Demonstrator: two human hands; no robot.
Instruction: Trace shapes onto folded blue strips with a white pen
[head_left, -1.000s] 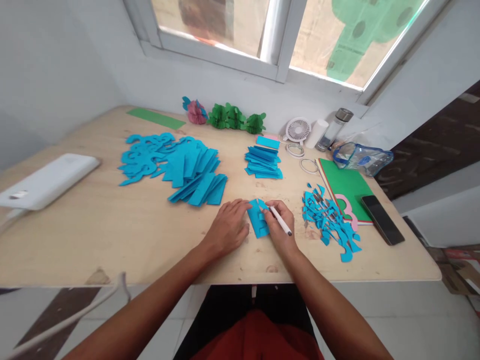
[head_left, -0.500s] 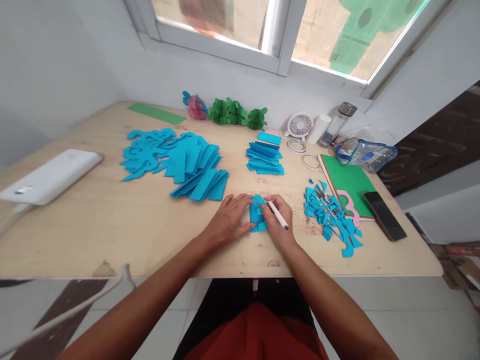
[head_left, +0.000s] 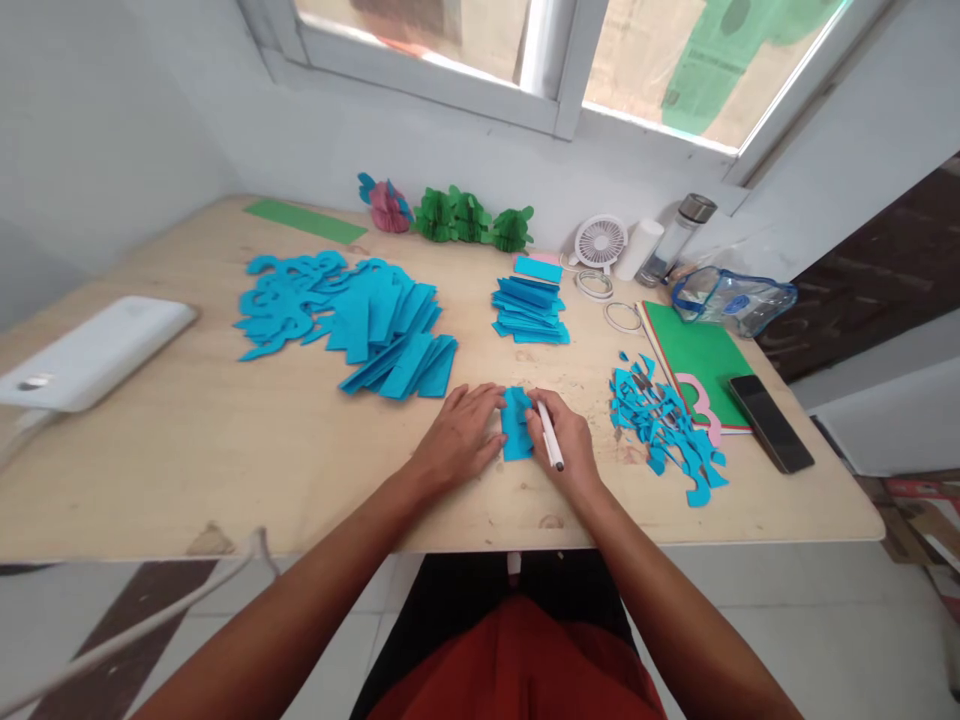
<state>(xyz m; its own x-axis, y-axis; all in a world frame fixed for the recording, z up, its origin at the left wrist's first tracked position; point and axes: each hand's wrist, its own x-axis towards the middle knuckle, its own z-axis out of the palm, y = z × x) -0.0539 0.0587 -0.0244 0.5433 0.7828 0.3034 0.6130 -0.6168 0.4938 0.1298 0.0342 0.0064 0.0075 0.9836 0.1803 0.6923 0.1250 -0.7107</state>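
A small blue paper piece (head_left: 516,428) lies on the wooden table (head_left: 247,450) between my two hands. My left hand (head_left: 466,432) rests flat with its fingers apart, its fingertips at the left edge of the paper. My right hand (head_left: 562,432) holds a white pen (head_left: 550,432), whose dark end points toward me, and its fingers touch the paper's right side. A pile of blue strips (head_left: 401,335) and a heap of curvy blue cutouts (head_left: 289,295) lie to the left. Folded blue strips (head_left: 529,310) are stacked behind the paper.
Blue scraps (head_left: 667,425) lie on the right beside a green pad (head_left: 705,360) and a black phone (head_left: 771,424). A small fan (head_left: 600,242), tape rolls, a bottle (head_left: 677,240) and paper ornaments (head_left: 465,215) line the back. A white power bank (head_left: 97,350) is at left.
The pen in my right hand has tilted more upright, its dark end swinging left. My right fingers have shifted slightly and more of the blue piece shows. The camera view has moved a little.
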